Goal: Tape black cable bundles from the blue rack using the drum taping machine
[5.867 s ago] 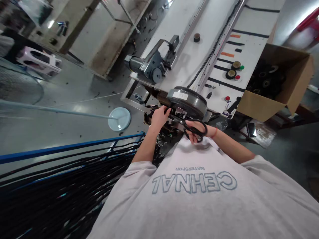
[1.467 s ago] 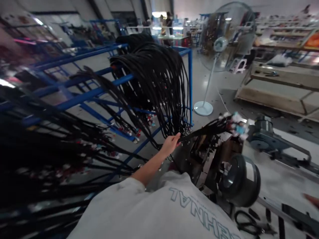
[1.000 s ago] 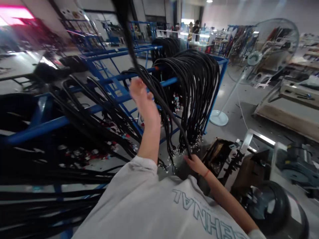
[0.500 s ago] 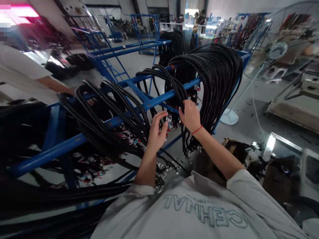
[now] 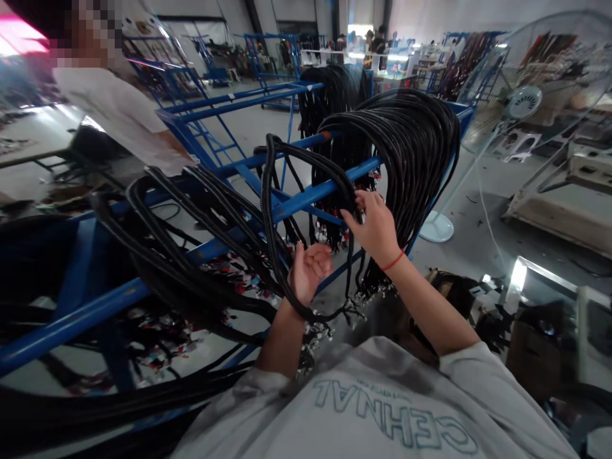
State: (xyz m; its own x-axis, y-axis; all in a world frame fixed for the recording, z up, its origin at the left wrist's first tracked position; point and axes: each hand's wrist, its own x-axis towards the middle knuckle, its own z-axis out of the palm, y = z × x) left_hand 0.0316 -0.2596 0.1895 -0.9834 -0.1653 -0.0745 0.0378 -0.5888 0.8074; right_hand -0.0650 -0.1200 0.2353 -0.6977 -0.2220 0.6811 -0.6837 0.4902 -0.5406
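Black cables (image 5: 411,140) hang in a thick row over the blue rack (image 5: 306,199). My right hand (image 5: 375,226), a red string at its wrist, is at the near rail beside a few cables, thumb and fingers apart; its fingertips touch a black strand. My left hand (image 5: 310,271) is lower and to the left, palm turned up with the fingers loosely curled and apart, nothing gripped in it. One looped black cable (image 5: 268,210) passes over the rack and hangs down across my left wrist. White connectors (image 5: 356,306) dangle at the cable ends below my hands.
More cable bundles (image 5: 191,229) lie over the rack at the left. A person in a white shirt (image 5: 115,118) stands beyond them. A standing fan (image 5: 523,102) is at the right, with boxes and a metal-framed item (image 5: 542,280) on the floor nearer me.
My left hand has moved down and turned palm up. A cable loop now stands apart, draped over my left wrist. My right hand's grasp has loosened. The other person has come further into view.
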